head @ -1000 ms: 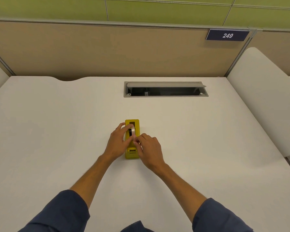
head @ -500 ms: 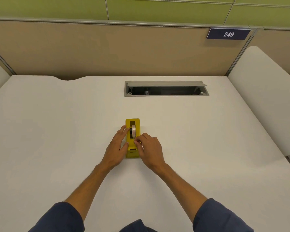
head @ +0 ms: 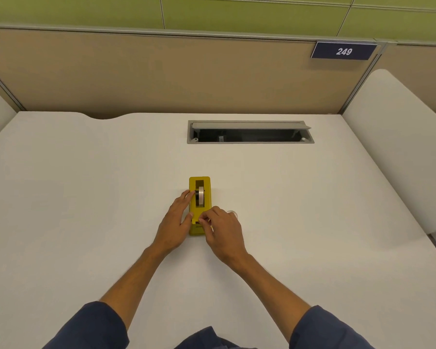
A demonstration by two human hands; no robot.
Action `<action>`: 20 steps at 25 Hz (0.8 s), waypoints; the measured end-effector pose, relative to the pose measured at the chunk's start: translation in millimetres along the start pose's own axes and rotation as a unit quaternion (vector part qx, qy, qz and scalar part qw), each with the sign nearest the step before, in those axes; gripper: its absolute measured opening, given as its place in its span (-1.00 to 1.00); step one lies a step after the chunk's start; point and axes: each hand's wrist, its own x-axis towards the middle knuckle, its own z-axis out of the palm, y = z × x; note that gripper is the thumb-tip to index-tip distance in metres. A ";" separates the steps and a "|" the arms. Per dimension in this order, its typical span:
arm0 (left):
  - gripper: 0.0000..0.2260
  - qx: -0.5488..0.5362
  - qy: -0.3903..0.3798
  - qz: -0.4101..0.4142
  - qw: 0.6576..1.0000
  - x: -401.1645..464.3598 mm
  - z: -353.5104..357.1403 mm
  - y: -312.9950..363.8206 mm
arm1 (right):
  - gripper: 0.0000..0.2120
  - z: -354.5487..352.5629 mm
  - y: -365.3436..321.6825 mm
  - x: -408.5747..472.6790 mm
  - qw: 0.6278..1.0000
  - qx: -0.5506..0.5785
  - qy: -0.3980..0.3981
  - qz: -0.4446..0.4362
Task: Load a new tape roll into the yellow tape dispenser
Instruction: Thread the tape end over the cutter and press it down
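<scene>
The yellow tape dispenser [head: 207, 187] lies lengthwise on the white desk, its cutter end toward me. A whitish tape roll [head: 201, 196] sits upright in its slot. My left hand [head: 175, 221] presses flat against the dispenser's left side, fingertips beside the roll. My right hand [head: 223, 230] is at the near end, thumb and forefinger pinched together just above the cutter, apparently on the tape's loose end. The strip itself is too thin to make out.
A small clear ring [head: 232, 212] lies on the desk [head: 86, 197] just behind my right hand. Farther back is an open grey cable hatch [head: 249, 132]. A tan partition closes the back; white dividers stand at both sides.
My left fingers came off the roll and now lie along the dispenser's side. My right hand slid toward the near cutter end, uncovering the clear ring behind it.
</scene>
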 end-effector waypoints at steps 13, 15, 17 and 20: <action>-0.79 -0.091 0.105 -0.059 0.989 -9.2 4.6 13.4 | -0.85 3.2 -4.2 -12.3 1.000 -0.006 0.022 -0.011; -0.88 -0.121 0.090 -0.082 0.985 -10.6 6.1 21.3 | -0.86 3.4 -2.9 -13.0 1.000 -0.009 0.022 -0.013; -0.84 -0.145 0.053 -0.090 0.984 -10.9 5.9 25.3 | -0.87 2.8 -2.4 -13.6 1.000 -0.010 0.025 -0.015; -0.86 -0.161 0.039 -0.103 0.981 -9.6 3.8 27.2 | -0.85 1.6 -2.4 -13.2 0.999 -0.015 0.026 -0.017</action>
